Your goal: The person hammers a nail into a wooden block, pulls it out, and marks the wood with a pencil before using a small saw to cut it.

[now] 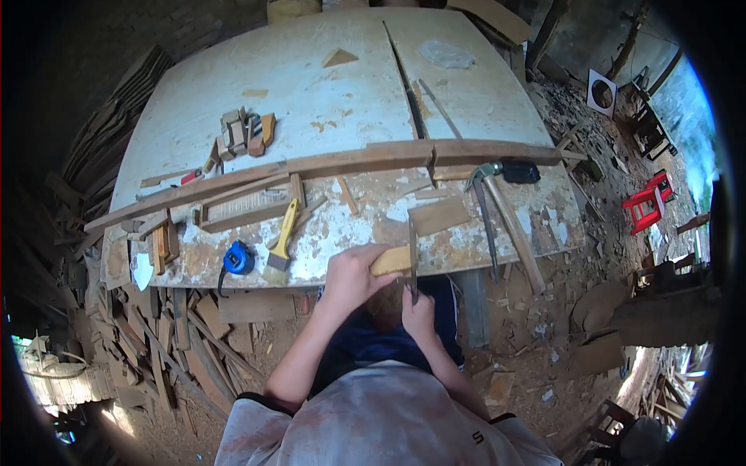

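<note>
My left hand (357,276) is wrapped round a small yellowish wood block (392,262) at the table's front edge. Just to its right, my right hand (418,312) grips the dark handle of a narrow upright tool (413,252), perhaps a saw or file. Its blade stands against the block's right end. Behind the tool lies a flat piece of wood (440,215). A yellow-handled brush (284,237) and a blue tape measure (238,258) rest left of my hands.
A hammer (509,225) and a dark metal bar (486,221) lie to the right, overhanging the edge. One long wooden beam (342,161) crosses the table (287,78). Small wood blocks (233,132) sit behind it. Scrap wood (183,342) covers the floor; a red stool (646,203) stands far right.
</note>
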The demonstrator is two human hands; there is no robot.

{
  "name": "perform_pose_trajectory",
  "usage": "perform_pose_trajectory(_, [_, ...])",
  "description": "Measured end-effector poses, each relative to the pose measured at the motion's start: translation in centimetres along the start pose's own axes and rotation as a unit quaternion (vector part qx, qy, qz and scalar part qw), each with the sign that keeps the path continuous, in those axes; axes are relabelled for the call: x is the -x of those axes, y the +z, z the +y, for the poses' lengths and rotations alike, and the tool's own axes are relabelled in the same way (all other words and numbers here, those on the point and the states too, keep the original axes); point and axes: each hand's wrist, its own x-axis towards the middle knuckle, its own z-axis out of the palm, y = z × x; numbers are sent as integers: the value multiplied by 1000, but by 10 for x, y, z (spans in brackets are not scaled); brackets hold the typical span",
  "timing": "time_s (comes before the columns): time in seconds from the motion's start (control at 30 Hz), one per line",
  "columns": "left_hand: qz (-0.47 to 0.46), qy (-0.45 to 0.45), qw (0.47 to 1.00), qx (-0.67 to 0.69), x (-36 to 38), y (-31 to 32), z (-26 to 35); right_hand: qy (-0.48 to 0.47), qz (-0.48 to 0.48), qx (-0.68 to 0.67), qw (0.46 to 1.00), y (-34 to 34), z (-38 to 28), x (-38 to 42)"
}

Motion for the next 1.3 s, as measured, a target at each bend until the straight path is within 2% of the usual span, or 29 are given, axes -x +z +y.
perform_pose_trajectory(0.03, [-4, -7, 1000, -6, -2, -2, 1, 7, 6, -21, 1000, 2, 1, -1])
perform_pose_trajectory(0.1, [8, 19, 1000, 3, -4, -3, -1, 1, 30, -7, 1000, 21, 47, 24])
perform_pose_trajectory(0.2, [10, 18, 1000, 0, -5, -4, 1, 17, 33, -15, 999, 20, 43, 26])
perform_pose_trajectory(0.3, [-18, 2, 1000, -7, -2, -4, 2, 43, 5, -33, 999, -1, -5, 4])
perform_pose_trajectory(0.4, [-3, 15, 1000, -4, -3, -6, 5, 54, -12, -25, 998, 23, 54, 31])
perform_pose_trajectory(0.43, [7, 26, 1000, -4, -6, -6, 4, 42, 15, -28, 999, 25, 57, 34])
perform_pose_trajectory(0.5, [21, 35, 999, 3, -2, -1, 1, 41, -1, -29, 999, 11, 23, 12])
perform_pose_trajectory(0.57, [-8, 5, 1000, 8, 5, 0, 4, 47, 0, -55, 997, 4, 1, 6])
perform_pose_trajectory(0.67, [-7, 13, 1000, 4, -5, -8, 8, 42, 1, -11, 999, 28, 60, 32])
perform_pose_trajectory(0.7, [3, 22, 1000, 4, -4, -4, 4, 33, 35, -23, 999, 28, 57, 35])
perform_pose_trajectory(0.8, [2, 18, 1000, 8, 0, 0, 3, 48, -10, -13, 999, 0, 1, 7])
perform_pose_trajectory(0.83, [-13, 5, 1000, 5, 1, -2, 4, 54, 3, -28, 998, 1, 0, 5])
perform_pose_trajectory(0.9, [-23, -5, 1000, 7, -5, -8, 9, 46, 8, -9, 999, 21, 44, 25])
perform_pose_trajectory(1.0, [5, 24, 1000, 14, -3, -4, 5, 46, 23, -17, 999, 19, 45, 24])
perform_pose_trajectory(1.07, [0, 12, 1000, 13, 3, -1, 7, 60, 4, -19, 998, -2, 1, 5])
perform_pose_trajectory(1.2, [-7, 9, 1000, 5, -4, -6, 11, 62, 6, -3, 998, 29, 63, 31])
perform_pose_trajectory(1.23, [2, 17, 1000, 5, -3, -3, 9, 36, 51, -31, 998, 31, 61, 37])
perform_pose_trajectory(1.3, [10, 27, 1000, 6, -1, 0, 6, 57, 12, -16, 998, 18, 33, 22])
